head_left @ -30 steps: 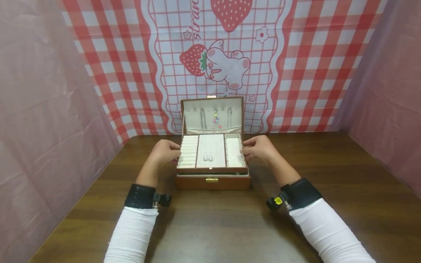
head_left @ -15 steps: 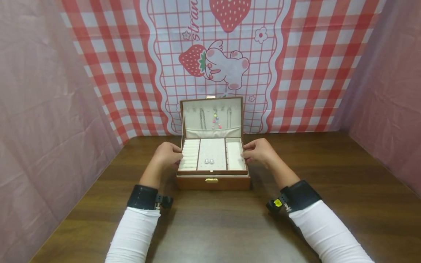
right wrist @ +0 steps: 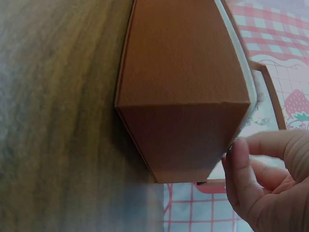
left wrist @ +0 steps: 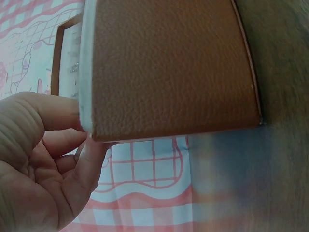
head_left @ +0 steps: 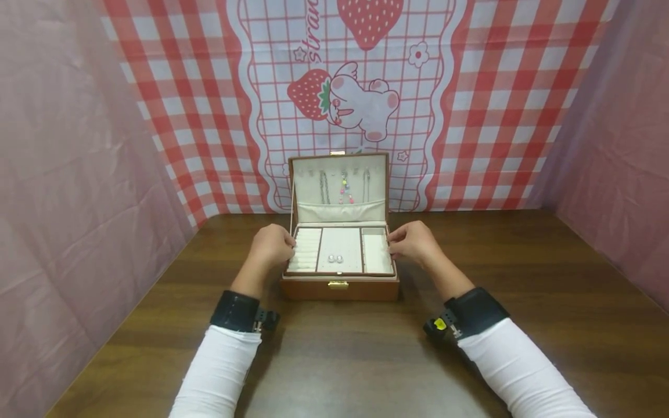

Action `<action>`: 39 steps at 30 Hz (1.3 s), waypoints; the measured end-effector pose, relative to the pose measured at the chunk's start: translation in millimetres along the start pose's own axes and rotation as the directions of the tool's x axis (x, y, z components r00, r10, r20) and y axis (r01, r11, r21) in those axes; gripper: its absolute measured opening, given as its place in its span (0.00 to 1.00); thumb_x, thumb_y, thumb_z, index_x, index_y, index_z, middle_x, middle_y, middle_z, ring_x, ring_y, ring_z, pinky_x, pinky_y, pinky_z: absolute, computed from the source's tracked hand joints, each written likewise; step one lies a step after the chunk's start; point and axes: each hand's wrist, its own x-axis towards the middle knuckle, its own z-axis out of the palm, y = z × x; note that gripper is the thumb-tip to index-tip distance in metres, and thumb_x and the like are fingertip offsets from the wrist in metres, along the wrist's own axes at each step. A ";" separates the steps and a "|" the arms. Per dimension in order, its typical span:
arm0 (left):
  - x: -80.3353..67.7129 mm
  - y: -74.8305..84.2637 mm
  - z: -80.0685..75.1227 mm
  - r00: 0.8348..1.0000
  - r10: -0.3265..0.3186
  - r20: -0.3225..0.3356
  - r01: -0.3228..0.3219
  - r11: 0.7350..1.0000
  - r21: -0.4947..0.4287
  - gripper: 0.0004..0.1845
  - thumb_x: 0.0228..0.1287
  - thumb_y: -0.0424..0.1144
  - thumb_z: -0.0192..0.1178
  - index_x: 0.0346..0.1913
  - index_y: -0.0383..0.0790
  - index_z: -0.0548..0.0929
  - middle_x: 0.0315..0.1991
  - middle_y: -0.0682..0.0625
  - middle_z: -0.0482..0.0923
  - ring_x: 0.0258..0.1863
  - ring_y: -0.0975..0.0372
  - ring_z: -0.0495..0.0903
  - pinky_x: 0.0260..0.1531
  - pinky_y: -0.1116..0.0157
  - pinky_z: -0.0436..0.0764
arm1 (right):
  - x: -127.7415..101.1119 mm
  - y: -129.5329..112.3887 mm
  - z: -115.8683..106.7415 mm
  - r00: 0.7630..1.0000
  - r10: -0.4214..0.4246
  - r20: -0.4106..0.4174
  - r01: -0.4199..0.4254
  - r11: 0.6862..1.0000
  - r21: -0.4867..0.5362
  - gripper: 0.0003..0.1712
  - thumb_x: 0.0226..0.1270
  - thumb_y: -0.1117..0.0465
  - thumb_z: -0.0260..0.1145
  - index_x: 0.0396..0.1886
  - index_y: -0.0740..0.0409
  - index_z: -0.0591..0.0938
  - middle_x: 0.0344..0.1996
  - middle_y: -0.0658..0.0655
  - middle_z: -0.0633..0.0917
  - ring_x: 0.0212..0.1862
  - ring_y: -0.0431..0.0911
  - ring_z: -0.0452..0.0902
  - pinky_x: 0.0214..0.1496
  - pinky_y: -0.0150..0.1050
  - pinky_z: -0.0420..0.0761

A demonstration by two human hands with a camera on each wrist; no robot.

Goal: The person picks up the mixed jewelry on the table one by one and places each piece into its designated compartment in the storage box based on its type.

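Note:
A brown leather jewelry box [head_left: 305,291] stands on the table with its lid [head_left: 342,161] raised. Its white-lined tray [head_left: 342,241] sits in the top, level with the rim. Ring rolls [head_left: 307,251] fill the tray's left part, and two round pearl-like earrings [head_left: 335,259] sit on the middle panel. My left hand [head_left: 272,247] pinches the tray's left edge; in the left wrist view its fingers meet at the box corner. At the opposite side my right hand [head_left: 414,241] pinches the tray's right edge between thumb and fingers. The tray's side edges are partly hidden by my fingers.
Several necklaces, one with colourful beads [head_left: 345,184], hang inside the lid above a fabric pocket [head_left: 342,212]. A red-and-white strawberry cloth [head_left: 486,116] hangs behind the wooden table [head_left: 334,354]. Pink drapes [head_left: 73,174] close off both sides.
The tray has moved down into the box, and the gap along its front has closed. Both hands have gone down with it, the left also shifting slightly right.

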 end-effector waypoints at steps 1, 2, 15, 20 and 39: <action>0.8 -0.3 1.4 1.000 -0.005 0.000 0.005 1.000 0.005 0.11 0.50 0.28 0.61 0.35 0.38 0.90 0.31 0.49 0.85 0.26 0.59 0.78 0.31 0.64 0.77 | 0.4 1.2 0.8 1.000 -0.005 -0.007 0.005 1.000 0.002 0.16 0.55 0.75 0.68 0.44 0.79 0.82 0.29 0.60 0.83 0.23 0.42 0.81 0.40 0.48 0.85; 1.0 -0.6 2.2 1.000 -0.008 -0.001 0.008 1.000 0.006 0.13 0.50 0.28 0.62 0.39 0.38 0.90 0.34 0.49 0.85 0.26 0.59 0.79 0.32 0.64 0.78 | 0.7 2.2 1.5 1.000 -0.007 -0.013 0.007 1.000 0.016 0.15 0.55 0.76 0.68 0.43 0.79 0.82 0.28 0.60 0.83 0.23 0.42 0.81 0.39 0.47 0.85; -2.6 2.8 2.1 0.998 -0.050 0.025 0.050 0.998 -0.024 0.12 0.52 0.27 0.62 0.41 0.37 0.89 0.32 0.48 0.85 0.21 0.60 0.79 0.26 0.65 0.77 | -1.4 4.5 0.1 1.000 0.003 0.012 -0.003 0.998 0.064 0.14 0.57 0.77 0.66 0.44 0.81 0.81 0.29 0.61 0.83 0.25 0.41 0.82 0.40 0.45 0.85; -0.1 1.7 -5.6 0.998 -0.033 0.059 0.035 0.999 -0.031 0.11 0.52 0.29 0.61 0.38 0.37 0.89 0.29 0.48 0.84 0.24 0.60 0.80 0.28 0.65 0.78 | -0.3 3.3 -2.4 0.999 -0.015 0.048 0.013 0.999 0.039 0.15 0.58 0.75 0.67 0.45 0.80 0.81 0.29 0.61 0.83 0.26 0.43 0.82 0.40 0.46 0.85; 78.2 3.2 -77.3 0.986 -0.161 0.034 0.123 0.585 -0.802 0.36 0.75 0.51 0.49 0.75 0.32 0.53 0.75 0.38 0.52 0.72 0.48 0.55 0.68 0.52 0.61 | 49.4 -60.4 -60.9 0.995 -0.080 -0.059 0.093 0.963 0.253 0.43 0.74 0.43 0.53 0.79 0.55 0.47 0.77 0.59 0.49 0.75 0.58 0.46 0.74 0.53 0.53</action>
